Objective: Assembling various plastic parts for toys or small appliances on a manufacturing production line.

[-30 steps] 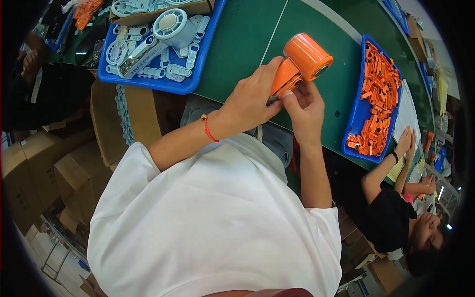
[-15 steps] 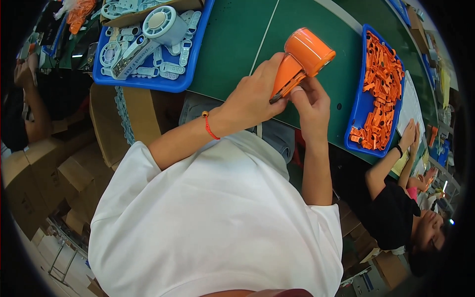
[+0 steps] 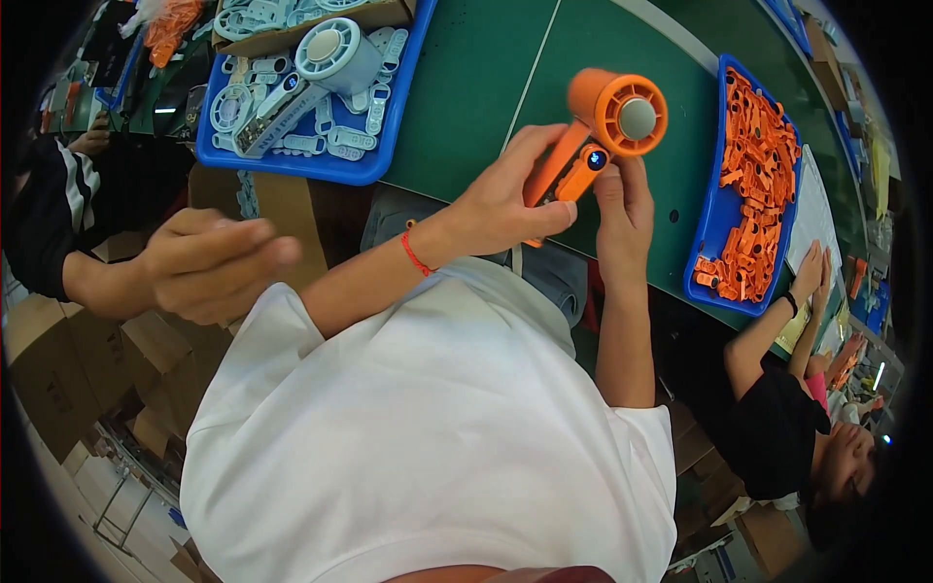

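Observation:
An orange handheld fan is held up over the green table, its round grille facing right and a small lit display showing on the handle. My left hand wraps round the handle, with the thumb across its front. Just below the fan head, my right hand is closed at the handle's right side, thumb up and fingertips partly hidden behind the fan. A light blue handheld fan rests on the parts in the blue tray at the far left.
At the right stands a blue bin of small orange parts. A co-worker's hand reaches in from the left, near my left sleeve. Another person's hands lie on paper at the right. Cardboard boxes stand at the lower left.
The orange fan has been turned so that its grille and lit display now face up into view. A co-worker's hand has come in from the left.

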Demonstrator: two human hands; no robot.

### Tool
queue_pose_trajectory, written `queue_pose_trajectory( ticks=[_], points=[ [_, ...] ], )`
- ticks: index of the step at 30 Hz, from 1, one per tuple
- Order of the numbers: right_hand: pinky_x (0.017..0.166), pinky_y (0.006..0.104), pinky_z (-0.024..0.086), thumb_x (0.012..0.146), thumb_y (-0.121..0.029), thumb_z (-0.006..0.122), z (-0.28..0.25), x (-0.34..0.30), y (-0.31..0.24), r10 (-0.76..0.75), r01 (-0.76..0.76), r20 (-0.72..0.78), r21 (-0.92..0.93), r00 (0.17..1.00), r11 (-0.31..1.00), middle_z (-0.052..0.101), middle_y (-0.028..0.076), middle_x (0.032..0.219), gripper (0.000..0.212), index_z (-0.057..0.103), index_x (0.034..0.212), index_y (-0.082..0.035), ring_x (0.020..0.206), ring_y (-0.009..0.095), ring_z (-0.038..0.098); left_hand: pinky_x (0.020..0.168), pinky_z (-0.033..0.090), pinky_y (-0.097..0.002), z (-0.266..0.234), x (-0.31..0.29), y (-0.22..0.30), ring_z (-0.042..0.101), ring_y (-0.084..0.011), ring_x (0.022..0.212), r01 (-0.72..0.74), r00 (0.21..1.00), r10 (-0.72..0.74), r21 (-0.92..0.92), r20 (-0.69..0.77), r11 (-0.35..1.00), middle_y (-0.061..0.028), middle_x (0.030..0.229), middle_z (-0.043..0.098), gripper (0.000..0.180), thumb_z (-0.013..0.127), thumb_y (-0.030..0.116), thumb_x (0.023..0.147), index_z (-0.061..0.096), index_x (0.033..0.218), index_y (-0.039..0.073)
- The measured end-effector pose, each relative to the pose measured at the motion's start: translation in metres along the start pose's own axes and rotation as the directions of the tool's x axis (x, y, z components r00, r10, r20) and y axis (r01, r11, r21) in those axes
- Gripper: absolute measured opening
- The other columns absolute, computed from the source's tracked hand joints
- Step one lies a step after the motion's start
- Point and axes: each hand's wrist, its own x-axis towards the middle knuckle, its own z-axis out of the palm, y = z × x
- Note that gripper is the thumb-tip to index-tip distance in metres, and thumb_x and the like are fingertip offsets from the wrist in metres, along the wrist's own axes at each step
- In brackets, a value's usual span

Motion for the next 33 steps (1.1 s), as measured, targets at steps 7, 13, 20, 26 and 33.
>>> queue_pose_trajectory(
  ticks=[7, 13, 20, 26, 33],
  points=[
    [0.094, 0.0329, 0.042, 0.095, -0.053, 0.027, 0.022, -0.011, 0.006, 0.055, -0.11, 0.11, 0.595, 0.992, 0.796, 0.05, 0.012, 0.124, 0.065, 0.036, 0.132, 0.0, 0.111, 0.021, 0.052, 0.086, 0.038, -0.031, 0.0, -0.005, -0.008, 0.041, -0.0202, 0.102, -0.211, 0.967, 0.253, 0.603, 0.017, 0.769, -0.0145, 0.115, 0.036, 0.057, 0.064, 0.031, 0.079, 0.045, 0.121, -0.002],
    [0.079, 0.0267, 0.045, 0.097, -0.046, 0.032, 0.018, -0.013, 0.015, -0.091, 0.104, -0.123, 0.106, 0.988, 0.989, 0.056, 0.008, 0.106, 0.054, 0.047, 0.12, 0.001, 0.094, 0.013, 0.054, 0.085, 0.037, -0.0237, -0.018, -0.014, -0.014, 0.043, -0.0135, 0.107, -0.002, 0.964, -0.045, 0.176, 0.263, 0.984, -0.0057, 0.115, 0.048, 0.039, 0.047, 0.029, 0.09, 0.048, 0.117, 0.001],
    [0.085, 0.027, 0.045, 0.097, -0.028, 0.036, 0.022, 0.001, 0.005, -0.069, 0.129, -0.188, 0.327, 0.98, 0.936, 0.056, 0.007, 0.109, 0.039, 0.048, 0.119, 0.001, 0.099, 0.015, 0.056, 0.091, 0.041, -0.0292, -0.03, 0.034, 0.046, 0.047, -0.0155, 0.114, -0.826, 0.548, 0.387, 0.552, 0.742, 0.112, -0.0033, 0.118, 0.053, 0.033, 0.06, 0.009, 0.077, 0.055, 0.11, 0.009],
    [0.086, 0.0261, 0.045, 0.094, -0.021, 0.045, 0.027, 0.027, -0.012, -0.201, 0.168, 0.012, 0.503, 0.979, 0.848, 0.052, 0.009, 0.117, 0.042, 0.039, 0.128, 0.003, 0.104, 0.015, 0.054, 0.068, 0.049, -0.0338, -0.011, -0.008, -0.016, 0.061, -0.023, 0.079, -0.283, 0.89, 0.455, 0.759, -0.019, 0.586, -0.006, 0.086, 0.061, 0.015, 0.065, 0.007, 0.071, 0.061, 0.085, 0.008],
    [0.082, 0.0271, 0.046, 0.092, -0.018, 0.051, 0.031, 0.068, -0.066, -0.336, 0.18, 0.259, 0.482, 0.906, 0.857, 0.056, 0.01, 0.113, 0.038, 0.048, 0.124, 0.002, 0.099, 0.018, 0.057, 0.055, 0.044, -0.0362, -0.007, -0.009, -0.02, 0.055, -0.025, 0.063, -0.317, 0.864, 0.502, 0.801, 0.024, 0.508, -0.0071, 0.069, 0.054, 0.006, 0.064, 0.01, 0.074, 0.058, 0.074, 0.006]
  ],
)
